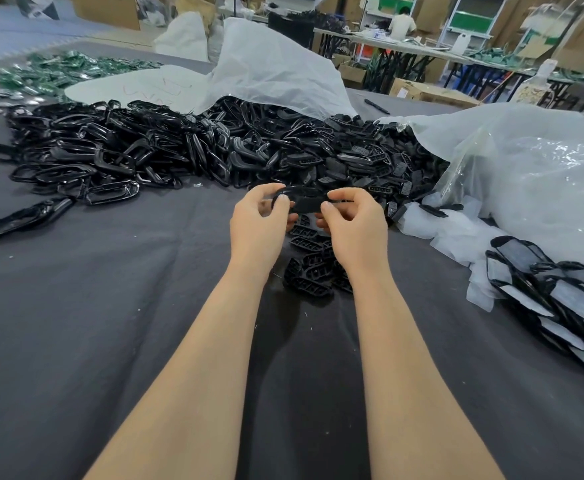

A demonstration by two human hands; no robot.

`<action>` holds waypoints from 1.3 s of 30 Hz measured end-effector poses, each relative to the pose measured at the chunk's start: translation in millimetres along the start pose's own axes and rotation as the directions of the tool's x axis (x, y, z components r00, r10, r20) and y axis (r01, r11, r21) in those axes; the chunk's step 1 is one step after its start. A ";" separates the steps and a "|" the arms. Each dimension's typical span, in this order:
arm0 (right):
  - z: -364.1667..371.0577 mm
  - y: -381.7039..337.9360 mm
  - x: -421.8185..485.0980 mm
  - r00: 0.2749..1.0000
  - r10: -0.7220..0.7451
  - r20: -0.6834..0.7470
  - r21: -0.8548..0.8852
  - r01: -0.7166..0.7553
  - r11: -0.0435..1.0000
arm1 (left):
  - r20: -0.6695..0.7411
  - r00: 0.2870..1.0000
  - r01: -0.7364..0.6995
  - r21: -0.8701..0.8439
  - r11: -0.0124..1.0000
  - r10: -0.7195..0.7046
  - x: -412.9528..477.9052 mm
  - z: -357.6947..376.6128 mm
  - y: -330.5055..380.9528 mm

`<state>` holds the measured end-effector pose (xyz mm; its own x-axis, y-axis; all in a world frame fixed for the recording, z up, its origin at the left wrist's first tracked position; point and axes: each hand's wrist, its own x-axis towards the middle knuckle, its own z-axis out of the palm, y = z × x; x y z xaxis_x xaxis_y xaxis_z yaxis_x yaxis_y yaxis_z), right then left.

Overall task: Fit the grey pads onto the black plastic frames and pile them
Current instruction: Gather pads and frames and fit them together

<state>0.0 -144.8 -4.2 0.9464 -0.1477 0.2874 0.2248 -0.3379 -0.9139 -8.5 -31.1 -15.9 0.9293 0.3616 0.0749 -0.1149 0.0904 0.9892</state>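
Observation:
Both my hands hold one black plastic frame (305,192) above the dark cloth, with a dark grey pad (307,204) lying across it. My left hand (258,219) pinches the frame's left end. At its right end my right hand (352,221) pinches the frame and pad together. A big heap of glossy black frames (117,150) spreads across the table behind. Smaller ribbed black parts (363,157) lie heaped at its right, and a few more (309,268) sit under my wrists. Frames fitted with grey pads (553,292) are piled at the right edge.
White plastic sacks (276,71) and a clear bag (539,174) lie behind and to the right of the heaps. Green packets (58,69) are scattered at the far left. A black pen (376,106) lies beyond the sack. A person works at distant tables (401,24).

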 end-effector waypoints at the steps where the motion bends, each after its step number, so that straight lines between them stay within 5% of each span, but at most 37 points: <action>1: -0.1 0.0 0.0 1.000 -0.007 -0.011 -0.008 0.007 1.000 | 0.016 1.000 -0.016 0.031 0.999 0.016 -0.5 -0.4 -0.6; 12: 3.3 2.8 0.5 0.997 -0.036 -0.065 -0.092 0.030 0.995 | 0.072 0.997 -0.035 0.102 0.994 0.027 -2.8 -0.4 0.8; 21: 2.2 5.1 8.1 0.964 0.266 0.019 0.351 -0.256 0.901 | 0.061 0.998 -0.038 0.097 0.995 0.032 -2.3 0.6 -0.2; 26: 3.6 5.2 7.4 0.952 0.273 0.137 0.399 -0.305 0.865 | 0.052 0.997 -0.060 0.100 0.993 0.055 -2.3 -0.4 -0.3; 39: 3.3 4.8 8.6 0.949 0.285 0.137 0.441 -0.316 0.840 | 0.043 0.998 -0.039 0.075 0.996 0.035 -1.1 -0.1 -2.0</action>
<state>9.9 -144.7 -7.0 0.9937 -0.1090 -0.0275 -0.0083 0.1730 -0.9849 -9.3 -31.6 -17.9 0.9389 0.3243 0.1152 -0.1240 0.0064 0.9923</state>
